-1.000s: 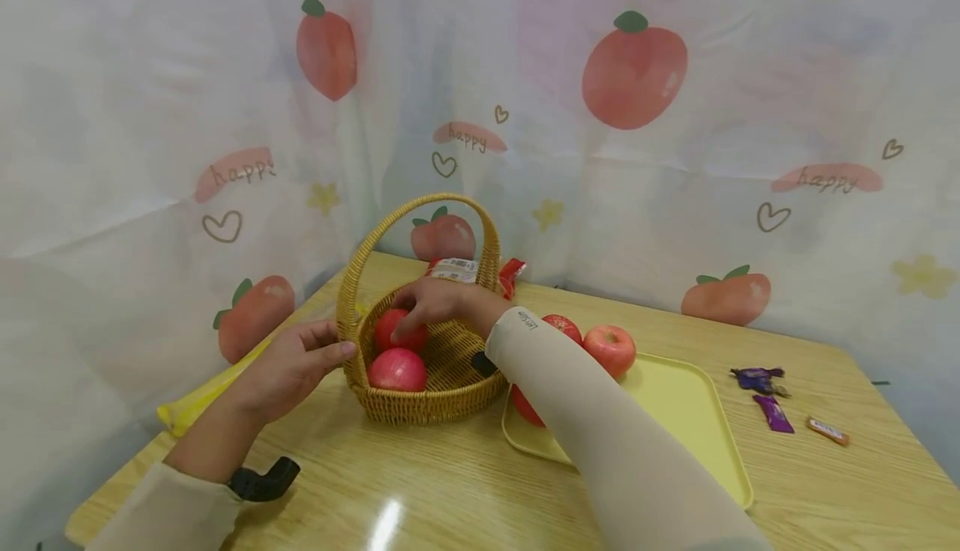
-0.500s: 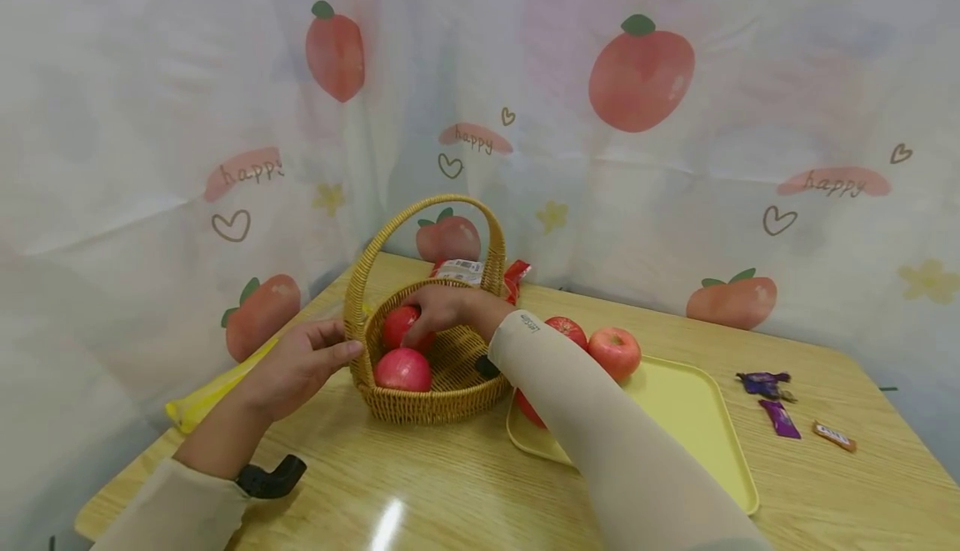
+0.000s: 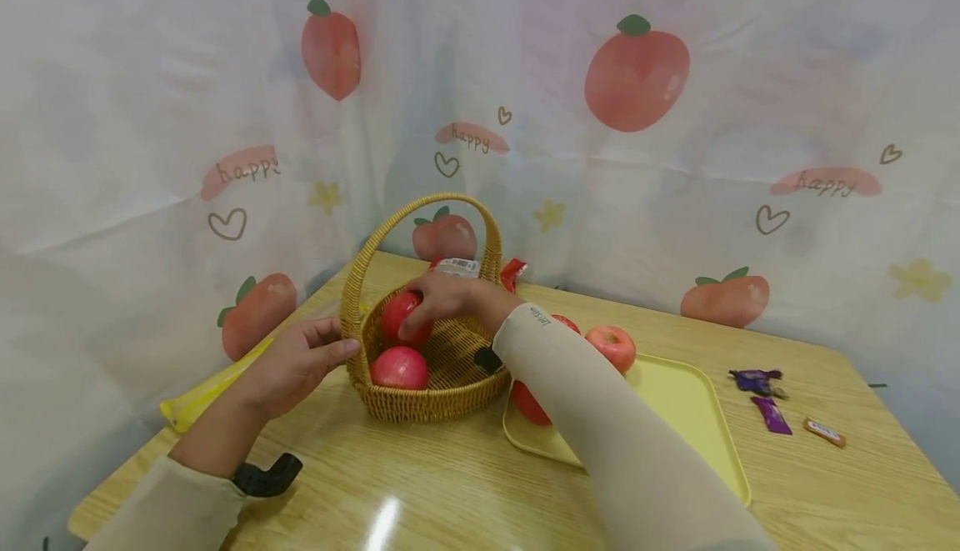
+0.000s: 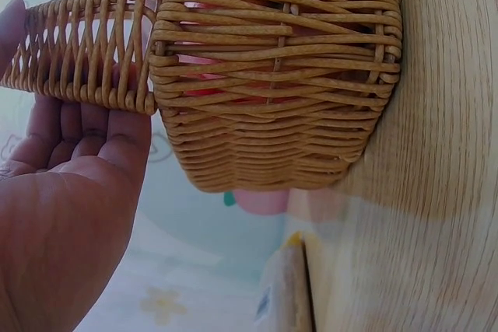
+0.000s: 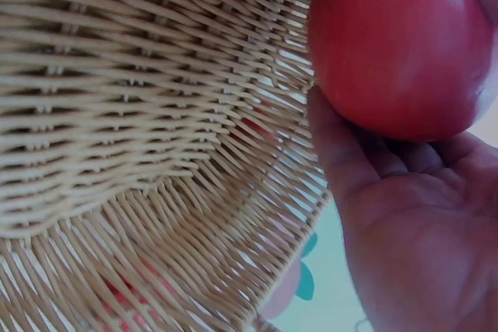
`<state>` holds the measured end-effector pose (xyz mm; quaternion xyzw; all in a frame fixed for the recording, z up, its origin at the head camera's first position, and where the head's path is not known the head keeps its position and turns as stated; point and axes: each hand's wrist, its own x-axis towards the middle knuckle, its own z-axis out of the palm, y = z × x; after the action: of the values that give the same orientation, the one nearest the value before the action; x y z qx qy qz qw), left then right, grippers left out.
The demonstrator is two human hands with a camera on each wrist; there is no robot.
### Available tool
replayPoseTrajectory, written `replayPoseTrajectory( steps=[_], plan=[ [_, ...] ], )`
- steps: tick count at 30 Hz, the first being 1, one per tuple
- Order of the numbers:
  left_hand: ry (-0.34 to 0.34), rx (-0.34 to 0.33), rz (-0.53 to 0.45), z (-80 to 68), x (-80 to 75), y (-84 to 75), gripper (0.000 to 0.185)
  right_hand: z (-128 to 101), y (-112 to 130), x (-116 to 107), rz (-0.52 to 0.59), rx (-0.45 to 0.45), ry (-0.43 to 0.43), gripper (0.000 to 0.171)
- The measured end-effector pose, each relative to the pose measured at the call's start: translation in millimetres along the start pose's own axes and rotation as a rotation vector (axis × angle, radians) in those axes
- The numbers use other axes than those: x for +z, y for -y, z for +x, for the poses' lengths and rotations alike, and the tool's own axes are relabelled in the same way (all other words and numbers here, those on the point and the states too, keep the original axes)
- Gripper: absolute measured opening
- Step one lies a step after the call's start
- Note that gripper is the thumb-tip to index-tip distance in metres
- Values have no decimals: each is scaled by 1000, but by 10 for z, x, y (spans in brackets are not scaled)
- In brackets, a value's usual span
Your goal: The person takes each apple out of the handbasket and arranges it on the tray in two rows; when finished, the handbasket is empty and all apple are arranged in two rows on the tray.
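Observation:
A wicker basket (image 3: 435, 405) with a tall arched handle stands on the table. My left hand (image 3: 296, 368) holds the foot of the handle, thumb on one side and fingers behind it, as the left wrist view shows the handle (image 4: 85, 44) between them. Over the inside of the basket my right hand (image 3: 442, 301) grips a red apple (image 3: 401, 318) by its sides. In the right wrist view this apple (image 5: 401, 44) sits between thumb and fingers, beside the woven wall. Another apple (image 3: 400, 368) lies in the basket just in front of it.
A yellow tray (image 3: 686, 401) with several apples (image 3: 611, 347) stands to the right, partly covered by my right sleeve. Small wrapped sweets (image 3: 772, 415) lie further right. Behind the basket is a red package (image 3: 512, 273); a yellow packet (image 3: 213, 388) lies at the left edge.
My right hand has lifted the apple slightly from its lower place in the basket. The left hand keeps its hold on the handle, and the basket stays in place.

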<state>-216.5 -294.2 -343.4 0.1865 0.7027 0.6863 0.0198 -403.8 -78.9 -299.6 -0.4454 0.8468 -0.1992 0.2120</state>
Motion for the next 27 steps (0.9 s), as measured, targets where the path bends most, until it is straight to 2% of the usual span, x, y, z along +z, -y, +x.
replayPoseTrajectory(
  steps=[10, 16, 21, 27],
  plan=[
    [25, 21, 1, 5, 17, -2, 21, -198, 76, -172, -48, 2, -63, 64],
    [40, 32, -10, -18, 17, -30, 23, -343, 79, -249, 69, -33, -51, 59],
    [43, 38, -11, -21, 20, -46, 21, -514, 47, -281, 171, -55, -77, 59],
    [42, 31, -18, -17, 16, -9, 18, -725, -20, -262, 181, -29, -110, 62]
  ],
)
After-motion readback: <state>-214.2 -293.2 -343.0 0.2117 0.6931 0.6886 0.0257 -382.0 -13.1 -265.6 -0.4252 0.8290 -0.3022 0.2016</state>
